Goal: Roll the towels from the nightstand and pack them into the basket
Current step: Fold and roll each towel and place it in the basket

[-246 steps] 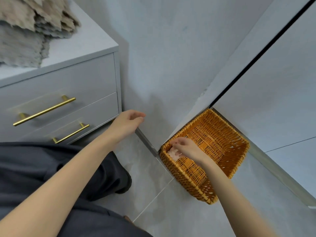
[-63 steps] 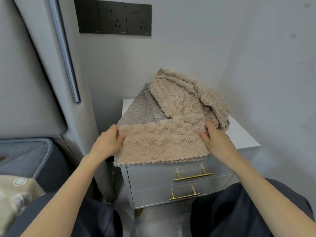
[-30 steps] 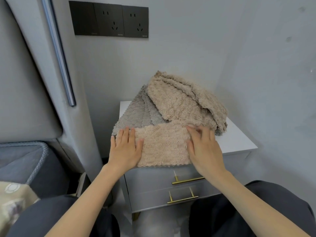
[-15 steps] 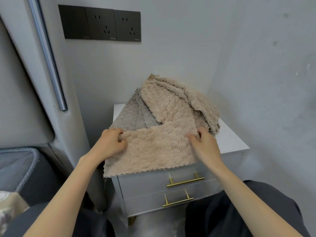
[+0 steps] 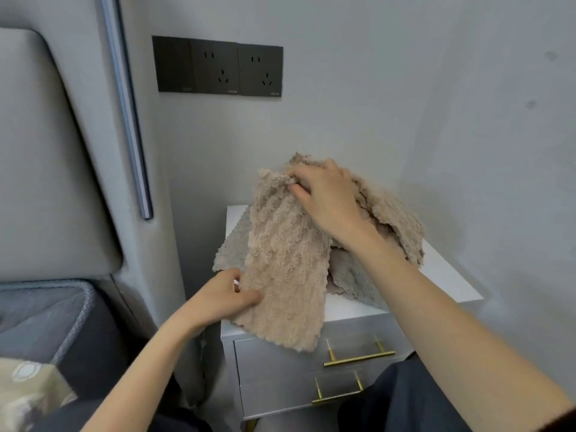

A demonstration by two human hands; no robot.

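Hands grip one beige towel (image 5: 283, 269) above the nightstand (image 5: 442, 283), stretching it as a long folded strip that slopes from the back of the top down to the front edge. The right hand (image 5: 325, 201), raised over the back of the nightstand, has its fingers curled and bunches the strip's upper end between fingertips and thumb. The left hand (image 5: 218, 299), at the nightstand's front left corner, pinches the strip's left edge low down, thumb on top and fingers tucked underneath.

The strip's scalloped lower end hangs past the nightstand's front edge and covers part of the top drawer (image 5: 268, 364), stopping just left of the brass handle (image 5: 358, 359). Behind and to the right of the strip, the towel pile (image 5: 392, 219) is heaped on the nightstand, with a grey towel (image 5: 352, 279) showing beneath the right forearm. Bare white top shows only along the nightstand's right front corner and at its back left corner.

A wall (image 5: 498, 151) closes in right of the nightstand, and a padded headboard (image 5: 46, 151) stands to its left. Dark trousers (image 5: 405, 400) sit just in front of the drawers.
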